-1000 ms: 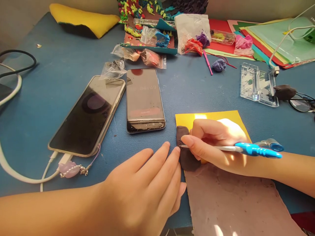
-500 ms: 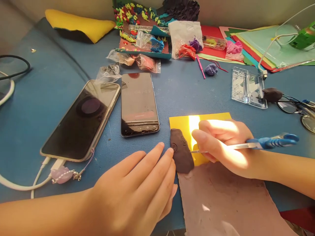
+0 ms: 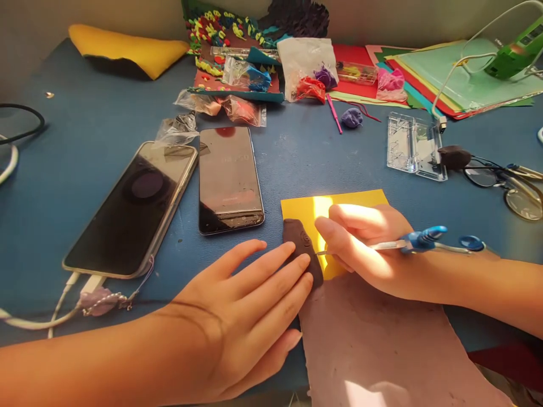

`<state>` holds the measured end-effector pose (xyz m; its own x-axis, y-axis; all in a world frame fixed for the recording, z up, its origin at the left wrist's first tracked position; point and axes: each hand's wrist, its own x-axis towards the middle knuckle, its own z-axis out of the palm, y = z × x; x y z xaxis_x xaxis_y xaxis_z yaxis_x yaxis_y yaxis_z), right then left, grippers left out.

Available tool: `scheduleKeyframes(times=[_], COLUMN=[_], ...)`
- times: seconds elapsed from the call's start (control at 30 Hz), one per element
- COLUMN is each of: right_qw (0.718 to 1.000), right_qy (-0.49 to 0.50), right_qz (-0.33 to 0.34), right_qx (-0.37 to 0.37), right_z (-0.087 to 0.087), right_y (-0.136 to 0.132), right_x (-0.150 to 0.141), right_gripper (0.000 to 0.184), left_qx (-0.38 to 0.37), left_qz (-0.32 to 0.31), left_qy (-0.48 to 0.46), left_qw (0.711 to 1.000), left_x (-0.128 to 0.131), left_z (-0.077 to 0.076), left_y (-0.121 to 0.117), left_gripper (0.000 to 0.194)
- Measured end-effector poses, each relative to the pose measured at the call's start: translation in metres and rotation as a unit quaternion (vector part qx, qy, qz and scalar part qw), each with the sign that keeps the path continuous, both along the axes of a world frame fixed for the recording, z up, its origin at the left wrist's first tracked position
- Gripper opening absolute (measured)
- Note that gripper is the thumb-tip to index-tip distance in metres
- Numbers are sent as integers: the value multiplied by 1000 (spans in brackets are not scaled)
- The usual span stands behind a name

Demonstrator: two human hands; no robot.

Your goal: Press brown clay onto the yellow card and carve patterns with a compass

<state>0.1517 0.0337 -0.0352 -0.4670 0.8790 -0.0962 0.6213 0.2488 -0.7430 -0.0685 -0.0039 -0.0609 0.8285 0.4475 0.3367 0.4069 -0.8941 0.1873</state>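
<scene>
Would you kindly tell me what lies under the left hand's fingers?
The left hand rests its fingers on a flat, dark brown, clay-like piece with curled marks; what they cover is hidden.

Right phone [image 3: 231,183]: faint digits on screen, too dim to read. Green device [image 3: 515,53]: tiny marks, illegible.

The head view faces forward and down, seemingly near the table [image 3: 316,155].
</scene>
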Motion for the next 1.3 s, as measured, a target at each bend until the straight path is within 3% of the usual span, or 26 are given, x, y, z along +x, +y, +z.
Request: scheduleKeyframes(times=[0.33, 0.6, 0.9, 1.3], right_qw=[999, 1000, 999, 1000], right_qy=[-2, -4, 26, 19], right_qz=[7, -3, 18, 22], right_qx=[36, 21, -17, 3], right_z=[-1, -1, -4, -2], right_y=[-1, -2, 0, 0], right_x=[-2, -2, -2, -2], right_gripper=[39, 39, 39, 42], left_qx=[-10, -3, 18, 46], left_qz=[-9, 27, 15, 7], left_qy=[-16, -28, -46, -62], left_qw=[1000, 999, 999, 997], left_x=[-1, -3, -2, -1], left_z=[-5, -6, -8, -11], left_y=[-1, -3, -2, -1], left_gripper=[37, 34, 31, 29])
